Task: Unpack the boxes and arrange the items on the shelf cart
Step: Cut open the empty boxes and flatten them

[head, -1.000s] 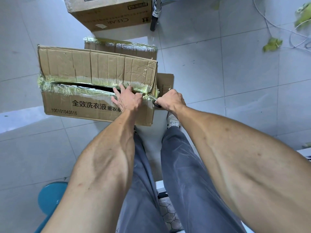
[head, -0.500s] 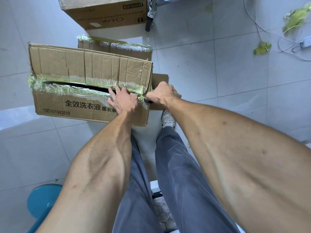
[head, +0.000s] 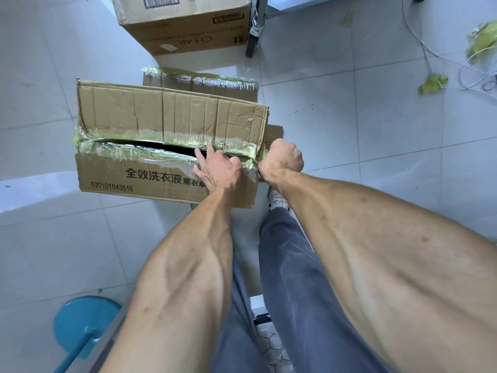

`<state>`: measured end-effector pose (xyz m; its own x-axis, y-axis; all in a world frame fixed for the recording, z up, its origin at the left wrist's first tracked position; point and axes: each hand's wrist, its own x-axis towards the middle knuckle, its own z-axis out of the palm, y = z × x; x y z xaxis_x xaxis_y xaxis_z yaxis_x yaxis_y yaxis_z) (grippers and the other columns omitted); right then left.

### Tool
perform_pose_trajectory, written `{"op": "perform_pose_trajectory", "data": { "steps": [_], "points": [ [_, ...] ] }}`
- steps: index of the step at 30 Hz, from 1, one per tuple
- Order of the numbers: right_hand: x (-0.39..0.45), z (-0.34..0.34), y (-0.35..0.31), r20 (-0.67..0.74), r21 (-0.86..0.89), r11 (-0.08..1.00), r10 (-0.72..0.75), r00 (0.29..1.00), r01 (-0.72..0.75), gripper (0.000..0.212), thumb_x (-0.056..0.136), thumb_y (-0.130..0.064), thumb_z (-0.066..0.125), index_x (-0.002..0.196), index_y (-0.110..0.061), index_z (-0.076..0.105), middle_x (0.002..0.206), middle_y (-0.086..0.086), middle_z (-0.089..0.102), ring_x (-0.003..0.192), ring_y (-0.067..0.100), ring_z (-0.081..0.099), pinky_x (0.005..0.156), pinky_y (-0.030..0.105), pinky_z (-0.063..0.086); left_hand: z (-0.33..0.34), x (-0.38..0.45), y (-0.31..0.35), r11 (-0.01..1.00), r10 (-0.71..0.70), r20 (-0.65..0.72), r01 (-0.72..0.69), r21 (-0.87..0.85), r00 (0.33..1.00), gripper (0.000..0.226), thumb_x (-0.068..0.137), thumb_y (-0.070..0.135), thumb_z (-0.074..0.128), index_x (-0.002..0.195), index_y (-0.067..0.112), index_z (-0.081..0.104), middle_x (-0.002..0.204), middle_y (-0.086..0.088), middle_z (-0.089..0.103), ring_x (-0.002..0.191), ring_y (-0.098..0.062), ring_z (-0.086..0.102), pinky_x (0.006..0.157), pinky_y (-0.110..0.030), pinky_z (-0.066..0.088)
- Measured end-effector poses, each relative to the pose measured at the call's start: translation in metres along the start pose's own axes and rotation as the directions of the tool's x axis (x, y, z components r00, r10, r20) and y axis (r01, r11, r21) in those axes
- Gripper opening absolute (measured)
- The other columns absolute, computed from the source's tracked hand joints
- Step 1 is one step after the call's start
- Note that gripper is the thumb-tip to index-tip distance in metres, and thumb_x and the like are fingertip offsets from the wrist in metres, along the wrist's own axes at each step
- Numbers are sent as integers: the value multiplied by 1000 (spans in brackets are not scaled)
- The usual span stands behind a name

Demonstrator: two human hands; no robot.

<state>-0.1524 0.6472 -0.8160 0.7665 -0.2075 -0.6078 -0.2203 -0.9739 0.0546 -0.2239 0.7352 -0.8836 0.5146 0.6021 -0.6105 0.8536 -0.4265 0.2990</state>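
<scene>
Two cardboard boxes sit on the tiled floor, and the nearer box [head: 166,146] lies just ahead of your knees with its taped top seam split open. Your left hand [head: 219,170] rests there with fingers straight at the slit, while your right hand [head: 282,158] is fisted at the box's right corner; what it grips is hidden. Behind stands the second box [head: 185,25].

We seem to be in a stockroom: pale floor tiles [head: 309,109], taped detergent cartons [head: 172,114], a cart's wheeled leg [head: 254,36].
</scene>
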Motion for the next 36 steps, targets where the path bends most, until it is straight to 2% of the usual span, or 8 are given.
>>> {"op": "perform_pose_trajectory", "data": {
  "steps": [7, 12, 17, 23, 28, 31, 33, 36],
  "points": [
    [4, 2, 3, 98, 137, 986, 82, 992, -95, 21, 85, 6, 56, 81, -15, 62, 100, 9, 69, 96, 28, 64, 81, 33, 50, -16, 6, 1, 998, -69, 84, 70, -5, 994, 12, 64, 21, 58, 56, 22, 49, 160, 1, 29, 150, -25, 12, 115, -50, 13],
    [17, -16, 6, 165, 240, 955, 139, 976, -177, 16, 85, -2, 62, 99, -8, 68, 102, 6, 70, 98, 25, 66, 75, 26, 49, -20, 2, 11, 996, -93, 135, 91, 20, 986, 15, 71, 15, 58, 62, 26, 54, 162, 1, 24, 151, -28, 5, 117, -53, 10],
    [17, -19, 8, 285, 100, 985, 110, 952, -144, 18, 87, -7, 64, 103, -12, 65, 94, 4, 65, 97, 19, 65, 71, 23, 48, -16, 1, 25, 990, -139, 258, 128, 61, 956, 30, 88, 10, 63, 92, 37, 75, 165, -5, 2, 151, -28, -9, 118, -58, -5],
    [27, -48, 15, 798, -147, 986, 70, 599, 81, 30, 91, -39, 65, 93, -13, 49, 88, 6, 49, 76, 18, 48, 69, 26, 43, -13, 4, 17, 990, -135, 325, 111, 91, 936, 30, 93, 20, 66, 115, 39, 71, 165, -9, -5, 151, -28, -10, 118, -59, -4],
    [33, -36, 28, 572, 66, 997, -64, 818, 32, 30, 68, -26, 85, 91, -9, 76, 75, 4, 67, 64, 18, 59, 62, 25, 51, -15, 10, 24, 988, -131, 297, 101, 112, 946, 31, 94, 18, 64, 119, 36, 68, 165, -12, -2, 152, -29, -7, 118, -60, -3],
    [26, -26, 21, 513, 161, 987, -61, 856, -27, 17, 68, -19, 80, 80, -8, 74, 73, 5, 69, 58, 17, 62, 53, 21, 53, -17, 9, 23, 987, -117, 250, 85, 134, 961, 29, 93, 13, 60, 115, 30, 67, 163, -12, 10, 152, -28, 3, 118, -62, 2],
    [24, -24, 17, 443, 153, 988, -79, 893, 12, 13, 73, -16, 74, 70, -11, 62, 80, 5, 67, 63, 18, 60, 43, 19, 38, -17, 7, 21, 989, -109, 225, 83, 122, 968, 27, 92, 12, 58, 111, 28, 68, 162, -11, 14, 151, -26, 7, 118, -61, 3],
    [24, -23, 13, 361, 105, 993, -85, 929, 50, 9, 81, -7, 64, 75, -8, 57, 84, 7, 58, 74, 23, 55, 55, 23, 38, -18, 3, 19, 992, -113, 224, 98, 77, 968, 30, 89, 6, 52, 106, 25, 70, 165, -10, 8, 152, -25, 2, 119, -59, 0]
  ]
}}
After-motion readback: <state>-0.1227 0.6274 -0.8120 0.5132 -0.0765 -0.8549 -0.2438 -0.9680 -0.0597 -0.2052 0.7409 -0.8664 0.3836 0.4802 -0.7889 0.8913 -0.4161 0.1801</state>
